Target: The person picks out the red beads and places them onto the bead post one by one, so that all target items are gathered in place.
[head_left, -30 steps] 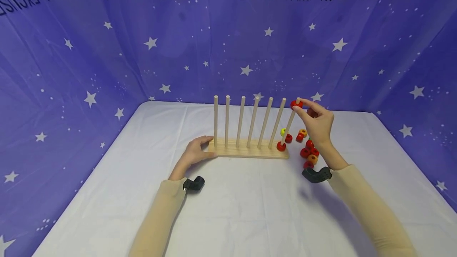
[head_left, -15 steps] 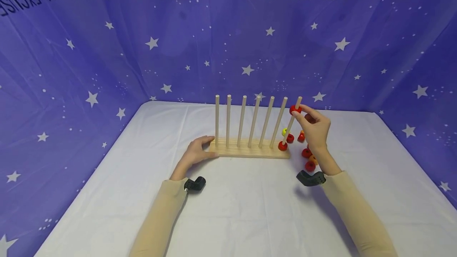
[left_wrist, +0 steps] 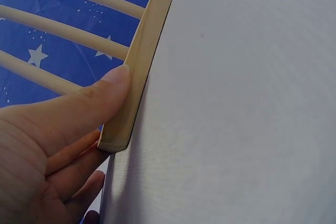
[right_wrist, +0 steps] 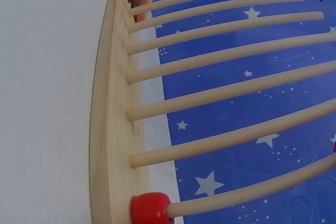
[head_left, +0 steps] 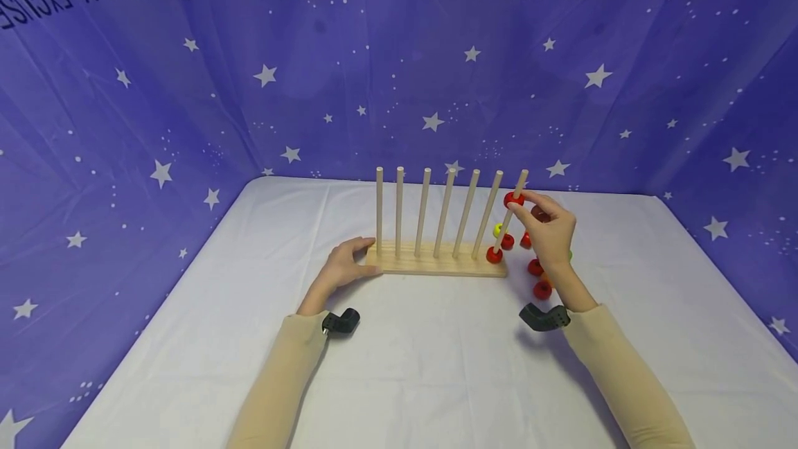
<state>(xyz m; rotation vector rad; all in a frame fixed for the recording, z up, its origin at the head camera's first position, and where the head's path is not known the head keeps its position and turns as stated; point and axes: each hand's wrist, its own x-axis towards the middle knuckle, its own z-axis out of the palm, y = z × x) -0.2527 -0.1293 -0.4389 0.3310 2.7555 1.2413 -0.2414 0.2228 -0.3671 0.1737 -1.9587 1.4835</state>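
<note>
A wooden peg rack [head_left: 436, 267] with several upright pegs stands on the white table. My left hand [head_left: 341, 263] grips the left end of its base, thumb along the front edge in the left wrist view. At the far right peg [head_left: 522, 177], my right hand [head_left: 551, 231] pinches a red bead [head_left: 514, 200] between thumb and fingertips. That bead is threaded on the peg, some way below its top. Another red bead [head_left: 494, 255] sits at the foot of the same peg, seen also in the right wrist view as a red bead [right_wrist: 150, 208] against the base.
Loose beads lie on the table right of the rack, partly hidden by my right hand: a yellow-green bead [head_left: 497, 230], several red ones such as a front red bead [head_left: 542, 289], and orange ones. A purple starred curtain [head_left: 349, 75] hangs behind and beside the table [head_left: 430, 366].
The red bead in my right hand has slid down the far right peg from near its top, and the right hand has moved down with it. My left hand keeps its grip on the base.
</note>
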